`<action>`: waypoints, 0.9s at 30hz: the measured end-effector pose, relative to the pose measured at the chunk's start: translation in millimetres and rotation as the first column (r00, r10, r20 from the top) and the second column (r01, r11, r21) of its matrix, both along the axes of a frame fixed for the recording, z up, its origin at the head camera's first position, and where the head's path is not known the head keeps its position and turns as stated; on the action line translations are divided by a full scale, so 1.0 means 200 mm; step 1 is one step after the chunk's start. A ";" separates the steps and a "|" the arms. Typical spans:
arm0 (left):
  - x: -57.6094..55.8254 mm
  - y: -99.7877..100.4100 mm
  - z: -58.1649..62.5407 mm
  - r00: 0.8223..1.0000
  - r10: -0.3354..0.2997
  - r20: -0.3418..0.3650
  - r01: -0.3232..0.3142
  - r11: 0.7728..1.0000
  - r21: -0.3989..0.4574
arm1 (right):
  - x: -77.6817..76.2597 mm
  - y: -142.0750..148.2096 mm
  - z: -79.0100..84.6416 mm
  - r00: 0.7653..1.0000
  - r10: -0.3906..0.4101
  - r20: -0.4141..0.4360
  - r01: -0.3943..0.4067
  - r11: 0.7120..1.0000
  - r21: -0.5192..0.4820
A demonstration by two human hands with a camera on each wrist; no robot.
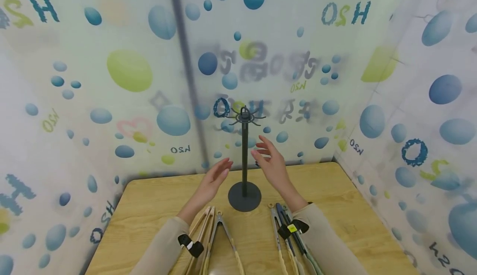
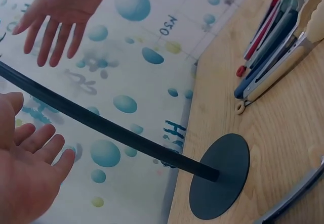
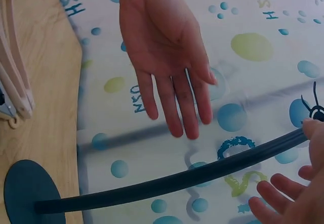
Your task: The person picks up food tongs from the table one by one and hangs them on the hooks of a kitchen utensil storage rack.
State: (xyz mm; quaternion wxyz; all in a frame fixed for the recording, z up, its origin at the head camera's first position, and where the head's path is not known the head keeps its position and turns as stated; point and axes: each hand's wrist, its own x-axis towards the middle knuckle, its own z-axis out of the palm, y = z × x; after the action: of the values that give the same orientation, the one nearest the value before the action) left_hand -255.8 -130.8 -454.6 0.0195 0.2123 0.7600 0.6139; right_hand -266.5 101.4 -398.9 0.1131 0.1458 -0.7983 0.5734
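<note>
A black utensil stand (image 1: 244, 159) stands upright on the wooden tabletop (image 1: 149, 213), near the far edge and roughly midway between the two far corners; its top carries a ring of thin hooks (image 1: 244, 116). The left hand (image 1: 214, 179) and the right hand (image 1: 273, 165) are raised at both sides of the pole, near it but not touching it. Both hands hold nothing; their fingers are extended and relaxed, with small gaps between them. Closer to the person, pale tongs (image 3: 17, 85) and metal-armed tongs (image 1: 228, 231), spread in a V, lie by the left forearm. By the right forearm lie blue tongs (image 2: 266, 54), red tongs (image 2: 253, 44) and cream tongs (image 2: 281, 67), on the side of the tabletop's right edge.
</note>
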 end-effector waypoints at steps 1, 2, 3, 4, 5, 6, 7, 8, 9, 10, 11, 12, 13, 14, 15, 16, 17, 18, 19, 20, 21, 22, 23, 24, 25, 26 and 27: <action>-0.02 0.00 0.00 1.000 -0.006 0.002 0.006 1.000 -0.002 | -0.02 -0.01 0.01 1.000 -0.003 0.003 0.003 1.000 -0.003; -0.04 0.01 -0.01 1.000 -0.014 0.007 0.014 1.000 -0.005 | -0.04 -0.02 0.01 1.000 -0.005 0.009 0.005 1.000 -0.007; -0.06 0.02 -0.01 1.000 -0.022 0.009 0.023 1.000 -0.007 | -0.05 -0.03 0.02 1.000 -0.006 0.010 0.006 1.000 -0.009; -0.08 0.02 0.00 0.999 -0.031 0.017 0.031 1.000 -0.005 | -0.07 -0.04 0.02 1.000 -0.006 0.004 0.006 1.000 -0.010; -0.10 0.03 0.00 0.999 -0.039 0.021 0.039 0.999 -0.005 | -0.10 -0.05 0.00 1.000 -0.009 -0.001 0.009 1.000 -0.015; -0.12 0.04 0.00 0.998 -0.048 0.030 0.048 0.999 -0.004 | -0.11 -0.06 0.01 1.000 -0.011 0.000 0.011 1.000 -0.016; -0.13 0.05 0.01 0.998 -0.053 0.040 0.053 0.999 -0.006 | -0.12 -0.07 0.01 1.000 -0.013 0.002 0.013 1.000 -0.016; -0.14 0.06 0.01 0.997 -0.054 0.051 0.055 0.998 -0.007 | -0.13 -0.09 0.01 1.000 -0.013 0.001 0.013 1.000 -0.016; -0.15 0.06 0.02 0.997 -0.053 0.057 0.053 0.999 -0.005 | -0.14 -0.10 0.02 1.000 -0.012 -0.001 0.012 1.000 -0.014; -0.16 0.07 0.02 0.997 -0.052 0.062 0.052 0.999 -0.003 | -0.15 -0.11 0.02 1.000 -0.014 0.000 0.014 1.000 -0.014; -0.17 0.08 0.02 0.997 -0.049 0.062 0.049 0.999 -0.007 | -0.16 -0.12 0.02 1.000 -0.016 0.000 0.016 1.000 -0.013; -0.17 0.09 0.03 0.997 -0.046 0.065 0.047 0.999 -0.009 | -0.17 -0.13 0.02 1.000 -0.016 0.004 0.016 1.000 -0.016; -0.18 0.10 0.03 0.997 -0.045 0.068 0.046 0.999 -0.010 | -0.17 -0.14 0.02 1.000 -0.020 0.008 0.020 1.000 -0.014; -0.18 0.11 0.03 0.997 -0.048 0.060 0.049 0.999 -0.015 | -0.18 -0.15 0.03 1.000 -0.024 0.012 0.024 1.000 -0.014; -0.19 0.12 0.02 0.997 -0.049 0.058 0.050 0.999 -0.016 | -0.18 -0.16 0.03 1.000 -0.027 0.016 0.027 0.999 -0.017; -0.19 0.14 0.02 0.997 -0.052 0.057 0.053 0.998 -0.019 | -0.19 -0.16 0.03 0.999 -0.032 0.016 0.032 0.999 -0.020; -0.19 0.15 0.02 0.997 -0.054 0.053 0.055 0.998 -0.024 | -0.19 -0.17 0.04 0.999 -0.037 0.013 0.037 0.999 -0.020; -0.20 0.16 0.02 0.997 -0.058 0.052 0.059 0.998 -0.025 | -0.20 -0.18 0.04 0.999 -0.041 0.008 0.041 0.999 -0.017; -0.20 0.17 0.01 0.997 -0.060 0.044 0.062 0.998 -0.028 | -0.21 -0.18 0.04 0.999 -0.044 -0.001 0.044 0.999 -0.015; -0.20 0.17 0.01 0.997 -0.061 0.038 0.062 0.998 -0.031 | -0.21 -0.19 0.04 0.999 -0.045 -0.013 0.044 0.999 -0.011; -0.21 0.18 0.01 0.997 -0.064 0.041 0.065 0.998 -0.025 | -0.22 -0.19 0.04 0.999 -0.043 -0.027 0.043 0.999 -0.009; -0.21 0.19 0.00 0.997 -0.069 0.038 0.070 0.997 -0.023 | -0.22 -0.19 0.04 0.998 -0.041 -0.040 0.041 0.999 -0.007; -0.21 0.19 0.00 0.997 -0.072 0.036 0.073 0.997 -0.020 | -0.23 -0.19 0.05 0.998 -0.041 -0.051 0.041 0.999 -0.004; -0.22 0.19 0.00 0.996 -0.076 0.037 0.077 0.997 -0.015 | -0.23 -0.19 0.05 0.997 -0.041 -0.063 0.042 0.999 0.000; -0.22 0.20 0.00 0.996 -0.082 0.036 0.083 0.996 -0.014 | -0.24 -0.19 0.05 0.996 -0.043 -0.073 0.043 0.999 0.004; -0.23 0.20 0.00 0.995 -0.088 0.038 0.089 0.996 -0.012 | -0.24 -0.19 0.05 0.996 -0.044 -0.083 0.045 0.999 0.007; -0.23 0.20 -0.01 0.995 -0.094 0.036 0.095 0.995 -0.012 | -0.25 -0.19 0.06 0.995 -0.048 -0.091 0.049 0.999 0.009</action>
State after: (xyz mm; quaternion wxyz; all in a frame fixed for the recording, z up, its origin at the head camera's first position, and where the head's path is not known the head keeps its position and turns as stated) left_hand -302.0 -91.0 -455.9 0.0637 0.2368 0.7530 0.6106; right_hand -315.9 63.5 -387.8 0.1625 0.1528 -0.7988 0.5588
